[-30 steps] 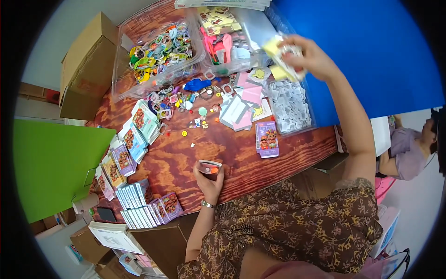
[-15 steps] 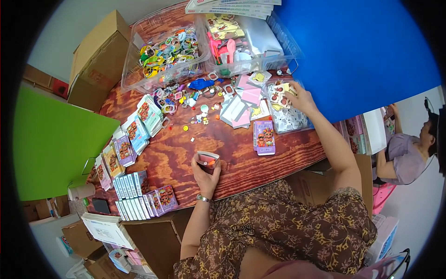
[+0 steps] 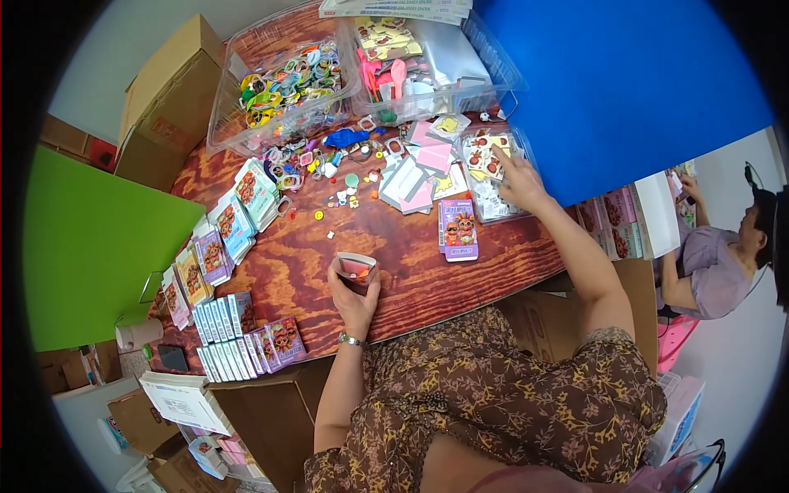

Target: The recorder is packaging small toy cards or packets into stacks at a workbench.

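- Gripping a small open packet (image 3: 356,267) above the bench (image 3: 411,271), the left hand (image 3: 353,297) has its fingers clamped around it.
- Right hand (image 3: 516,182) rests spread-fingered on stickers in a clear tray (image 3: 493,168).

You are looking steeply down from your own head through one wide fisheye camera at the reddish-brown wooden desk (image 3: 411,238), which is sitting close beneath you and filling the middle of the picture. Your forearms are entering from the lower edge, straight lines are bending near the rim, and a dark border is ringing the circular view.
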`<state>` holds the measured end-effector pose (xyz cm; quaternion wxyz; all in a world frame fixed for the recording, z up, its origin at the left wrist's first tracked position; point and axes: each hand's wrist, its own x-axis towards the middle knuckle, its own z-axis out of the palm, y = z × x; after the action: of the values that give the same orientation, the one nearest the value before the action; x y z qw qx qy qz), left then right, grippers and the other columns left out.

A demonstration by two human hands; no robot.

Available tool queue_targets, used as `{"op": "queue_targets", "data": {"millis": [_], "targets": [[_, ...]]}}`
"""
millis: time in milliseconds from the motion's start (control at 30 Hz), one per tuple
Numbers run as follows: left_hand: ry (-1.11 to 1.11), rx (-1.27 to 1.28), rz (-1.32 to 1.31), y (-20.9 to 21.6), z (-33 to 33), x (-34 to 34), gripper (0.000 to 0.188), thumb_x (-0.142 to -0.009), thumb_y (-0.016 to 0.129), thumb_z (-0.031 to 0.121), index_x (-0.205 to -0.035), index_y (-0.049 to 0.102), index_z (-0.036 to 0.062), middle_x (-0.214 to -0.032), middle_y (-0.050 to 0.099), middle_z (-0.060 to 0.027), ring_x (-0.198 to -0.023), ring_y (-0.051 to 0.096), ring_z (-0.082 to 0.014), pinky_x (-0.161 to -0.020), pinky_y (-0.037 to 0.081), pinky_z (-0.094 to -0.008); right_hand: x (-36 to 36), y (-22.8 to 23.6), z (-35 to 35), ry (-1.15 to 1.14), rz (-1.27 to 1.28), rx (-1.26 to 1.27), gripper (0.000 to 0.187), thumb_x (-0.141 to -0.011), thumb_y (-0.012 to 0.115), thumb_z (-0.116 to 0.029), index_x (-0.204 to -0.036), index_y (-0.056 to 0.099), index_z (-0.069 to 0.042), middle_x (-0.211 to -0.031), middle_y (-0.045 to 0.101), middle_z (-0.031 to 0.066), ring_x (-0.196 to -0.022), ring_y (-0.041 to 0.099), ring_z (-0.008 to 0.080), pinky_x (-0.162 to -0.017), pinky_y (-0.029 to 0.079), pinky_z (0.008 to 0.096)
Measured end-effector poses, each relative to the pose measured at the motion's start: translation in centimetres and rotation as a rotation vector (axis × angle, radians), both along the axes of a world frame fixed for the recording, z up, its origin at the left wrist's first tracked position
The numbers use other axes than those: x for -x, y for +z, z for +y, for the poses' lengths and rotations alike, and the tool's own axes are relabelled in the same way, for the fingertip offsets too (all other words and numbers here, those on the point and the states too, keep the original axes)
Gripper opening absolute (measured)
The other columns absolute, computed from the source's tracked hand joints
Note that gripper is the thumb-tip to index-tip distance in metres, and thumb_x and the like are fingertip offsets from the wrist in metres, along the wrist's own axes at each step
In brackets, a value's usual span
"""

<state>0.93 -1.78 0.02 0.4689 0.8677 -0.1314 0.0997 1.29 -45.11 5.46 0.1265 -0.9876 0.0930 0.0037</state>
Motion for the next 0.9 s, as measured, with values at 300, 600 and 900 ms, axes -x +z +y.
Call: {"op": "queue_targets", "data": {"millis": [300,600,900], "targets": [[0.001,0.028,-0.061,1.0,-0.4,0.0,0.08,-0.079,0.085,0.024,-0.14,0.04,-0.0019,-0.122,0.056,-0.0197,-0.109,0.06,-0.034,-0.093,0.049,-0.0415,1.3,0.6,3.3,0.058,0.078,0.261,0.083,-0.084,0.055,0.007,-0.157,0.025,-0.019,-0.107,0.064,0.0221,-0.103,0.062,0.0399,-0.086,0.056,0.0477],[0.01,0.03,-0.078,1.3,-0.7,0.0,0.077,-0.08,0.084,0.024,-0.138,0.042,-0.0023,-0.121,0.057,-0.0192,-0.109,0.06,-0.0327,-0.093,0.049,-0.0408,3.6,1.9,4.4,0.294,0.033,0.121,0.072,-0.089,0.06,-0.006,-0.154,0.033,-0.02,-0.105,0.06,0.0195,-0.1,0.06,0.0391,-0.085,0.052,0.0466],[-0.018,-0.012,-0.007,0.7,-0.3,-0.1,0.089,-0.078,0.085,0.022,-0.146,0.033,-0.0012,-0.135,0.051,-0.0208,-0.122,0.055,-0.0343,-0.1,0.046,-0.0413,2.6,1.1,5.0,0.215,0.074,0.164,0.062,-0.089,0.072,-0.03,-0.146,0.047,-0.031,-0.107,0.056,0.0158,-0.102,0.06,0.0338,-0.083,0.053,0.0435]]}}
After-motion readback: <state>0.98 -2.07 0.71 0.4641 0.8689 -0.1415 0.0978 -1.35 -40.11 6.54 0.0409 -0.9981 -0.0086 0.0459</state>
